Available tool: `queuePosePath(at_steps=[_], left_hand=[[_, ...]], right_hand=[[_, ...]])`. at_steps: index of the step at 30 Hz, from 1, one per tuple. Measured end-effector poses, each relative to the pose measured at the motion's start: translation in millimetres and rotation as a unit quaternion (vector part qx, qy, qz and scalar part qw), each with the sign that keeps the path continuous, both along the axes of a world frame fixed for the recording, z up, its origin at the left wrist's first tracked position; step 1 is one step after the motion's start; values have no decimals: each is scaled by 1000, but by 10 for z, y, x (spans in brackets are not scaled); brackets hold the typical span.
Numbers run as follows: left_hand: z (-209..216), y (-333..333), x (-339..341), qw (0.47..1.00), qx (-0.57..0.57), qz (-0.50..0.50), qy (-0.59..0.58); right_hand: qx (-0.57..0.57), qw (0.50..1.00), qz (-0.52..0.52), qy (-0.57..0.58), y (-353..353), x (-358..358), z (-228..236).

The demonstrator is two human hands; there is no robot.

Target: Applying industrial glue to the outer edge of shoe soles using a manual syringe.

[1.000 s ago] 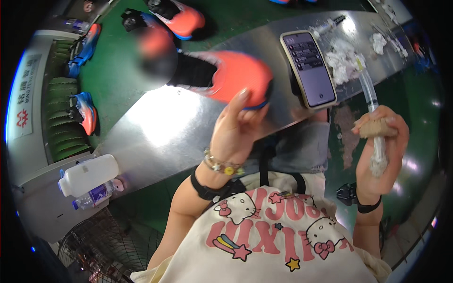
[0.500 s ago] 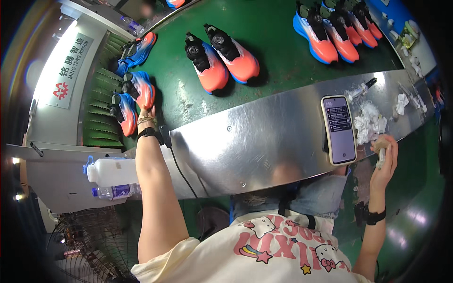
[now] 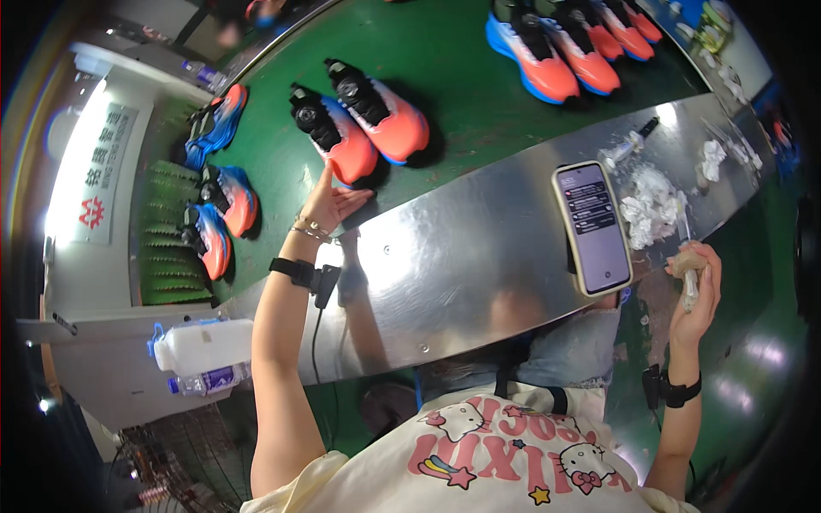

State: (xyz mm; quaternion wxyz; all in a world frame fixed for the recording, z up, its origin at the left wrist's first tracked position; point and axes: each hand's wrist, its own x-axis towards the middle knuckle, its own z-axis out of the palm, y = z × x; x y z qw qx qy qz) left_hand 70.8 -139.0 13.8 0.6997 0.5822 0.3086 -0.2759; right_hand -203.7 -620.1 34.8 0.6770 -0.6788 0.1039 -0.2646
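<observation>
My left hand [image 3: 332, 205] is open, its fingers apart, at the toe of a coral, blue and black sports shoe [image 3: 351, 158]. One finger reaches up to that toe; whether it presses on it I cannot tell. A matching shoe [image 3: 398, 124] stands close on its right. At the metal ledge's right end, my right hand [image 3: 699, 291] is closed around a slim tool with a pale, wrapped-looking handle [image 3: 690, 295]. A tan lump [image 3: 687, 263] sits at the fingertips, and a thin tip [image 3: 683, 224] points up past it. The tool's exact kind is unclear.
Several like shoes stand at the far right [image 3: 564, 68] and by the green-flapped opening [image 3: 229, 201] at left. A phone [image 3: 594, 227] leans on the metal ledge [image 3: 462, 231] beside crumpled white scraps [image 3: 650, 205]. Bottles [image 3: 205, 346] lie at the ledge's left end.
My left hand has moved right, from the shoes by the green flaps to the middle pair. My right hand keeps its hold on the tool, whose thin tip now shows. The whole view has shifted slightly.
</observation>
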Motion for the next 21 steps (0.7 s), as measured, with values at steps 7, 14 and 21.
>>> queuePosePath(at_steps=[7, 14, 21], left_hand=[[-219, -260, 155, 951, -80, 173, -244], [17, 344, -557, 919, 0, -53, -391], [574, -381, -3123, 980, -20, 126, -152]], right_hand=[[46, 999, -13, -9, 17, -45, 119], [72, 997, 14, -20, 82, 16, 25], [76, 996, 20, -39, 109, 19, 42]])
